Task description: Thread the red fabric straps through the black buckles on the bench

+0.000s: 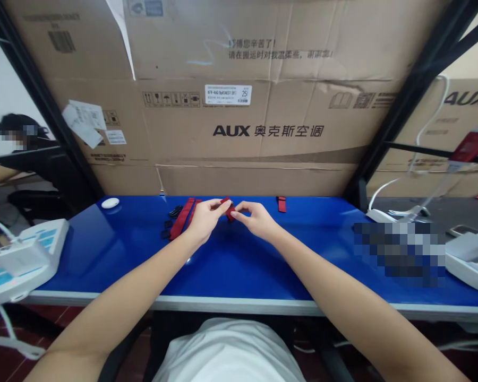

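Note:
Both hands meet over the middle of a blue table [239,276], pinching one small piece of red strap [230,213] between them. My left hand [205,218] grips its upper left part with thumb and fingers. My right hand [256,218] pinches the strap's right side. A dark bit shows on the strap between the fingertips, too small to make out. Left of my left hand lie longer red straps [182,218] with black buckles [166,229] at their near ends. Behind my right hand, a short red strap piece [282,204] with a dark end lies near the back edge.
Cardboard sheets [282,148] stand behind the table. White power strips lie at the left [51,233] and right [472,273]. A round white object [110,203] sits at the back left. Black metal posts [376,143] flank the table. Another person [32,154] sits at far left.

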Action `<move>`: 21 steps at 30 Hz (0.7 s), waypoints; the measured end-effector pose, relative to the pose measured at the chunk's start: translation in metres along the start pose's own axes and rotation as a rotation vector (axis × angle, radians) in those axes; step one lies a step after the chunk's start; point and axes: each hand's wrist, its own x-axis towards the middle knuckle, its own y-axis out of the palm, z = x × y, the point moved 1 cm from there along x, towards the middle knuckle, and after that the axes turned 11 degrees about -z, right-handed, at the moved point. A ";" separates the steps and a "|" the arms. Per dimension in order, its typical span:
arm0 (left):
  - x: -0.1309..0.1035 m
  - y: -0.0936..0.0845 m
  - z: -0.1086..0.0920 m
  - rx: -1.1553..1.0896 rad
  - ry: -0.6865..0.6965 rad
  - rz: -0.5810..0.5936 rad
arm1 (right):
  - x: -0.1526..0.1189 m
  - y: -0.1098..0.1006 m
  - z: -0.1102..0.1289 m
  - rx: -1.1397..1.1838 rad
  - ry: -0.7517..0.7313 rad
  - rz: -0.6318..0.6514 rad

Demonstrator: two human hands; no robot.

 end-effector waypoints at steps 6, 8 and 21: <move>-0.002 0.002 0.003 0.003 -0.018 0.024 | 0.001 0.000 -0.002 -0.036 0.004 -0.007; -0.002 0.002 0.001 0.023 -0.038 0.013 | 0.001 0.001 -0.004 -0.055 0.009 -0.027; -0.001 0.001 0.001 -0.132 -0.198 0.047 | -0.007 0.012 0.001 -0.362 -0.345 -0.180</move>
